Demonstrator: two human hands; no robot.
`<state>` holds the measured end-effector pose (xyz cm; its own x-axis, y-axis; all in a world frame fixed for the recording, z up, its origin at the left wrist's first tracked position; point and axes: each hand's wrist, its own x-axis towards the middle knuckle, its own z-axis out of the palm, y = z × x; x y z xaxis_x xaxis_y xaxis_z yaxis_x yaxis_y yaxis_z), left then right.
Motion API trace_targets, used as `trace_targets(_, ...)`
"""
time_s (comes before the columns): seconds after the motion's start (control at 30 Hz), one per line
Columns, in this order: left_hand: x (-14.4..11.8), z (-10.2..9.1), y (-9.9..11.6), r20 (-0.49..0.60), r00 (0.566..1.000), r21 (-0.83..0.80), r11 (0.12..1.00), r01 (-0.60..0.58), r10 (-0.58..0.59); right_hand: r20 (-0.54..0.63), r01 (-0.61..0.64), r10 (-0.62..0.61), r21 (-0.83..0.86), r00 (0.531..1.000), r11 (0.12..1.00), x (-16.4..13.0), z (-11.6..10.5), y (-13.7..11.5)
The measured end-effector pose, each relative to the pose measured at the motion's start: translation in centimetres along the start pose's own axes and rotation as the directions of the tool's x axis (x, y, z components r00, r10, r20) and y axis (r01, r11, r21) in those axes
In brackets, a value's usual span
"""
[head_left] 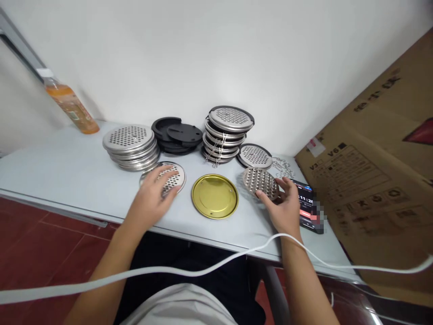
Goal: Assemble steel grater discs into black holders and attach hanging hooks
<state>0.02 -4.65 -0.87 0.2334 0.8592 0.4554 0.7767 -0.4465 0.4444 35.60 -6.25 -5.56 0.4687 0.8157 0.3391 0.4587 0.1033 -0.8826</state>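
On the near table edge: the pale table [67,174] ends just near of both hands, so anything nudged toward the person could drop to the red floor.
Left hand: the left hand [153,198] lies flat, fingers spread wide, on the lone perforated steel disc [176,177]; it grips nothing, and a sideways push could make the disc skate.
Right hand: the right hand [286,207] pinches the tilted perforated disc [260,183] by its near-right rim; a thin grip like that could let it slip onto the gold plate [214,196] between the hands.
Far stacks: the steel stack [131,146] far left and the taller chained stack [225,133] would likely topple if bumped.
Phone: the phone [309,205] lies touching or just right of the right hand, easily knocked.
Cable: the white cable [203,270] crosses both forearms and might snag.
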Motion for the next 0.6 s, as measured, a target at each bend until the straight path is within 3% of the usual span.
trace_targets(0.07,0.1,0.0,-2.2,-0.006,0.995,0.161,0.982,0.096,-0.096,0.015,-0.037,0.037,0.012,0.999,0.999,0.0,0.0,-0.2)
trace_targets(0.13,-0.1,0.4,-3.6,0.055,0.977,0.287,0.941,0.181,-0.205,0.021,-0.059,0.059,0.010,0.998,0.998,0.0,0.1,-0.4)
trace_targets(0.23,-0.6,1.0,-3.9,0.135,0.959,0.374,0.909,0.182,-0.248,0.025,-0.065,0.064,0.016,0.998,0.998,-0.2,0.1,-0.7)
trace_targets(0.37,-0.9,1.1,-3.6,0.160,0.967,0.364,0.922,0.130,-0.200,0.040,-0.055,0.054,0.018,0.998,0.998,-0.3,0.1,-0.7)
trace_targets(0.6,-1.1,1.2,-5.0,0.043,0.982,0.249,0.954,0.166,-0.182,0.051,-0.022,0.023,-0.005,0.998,1.000,-0.3,0.1,-0.3)
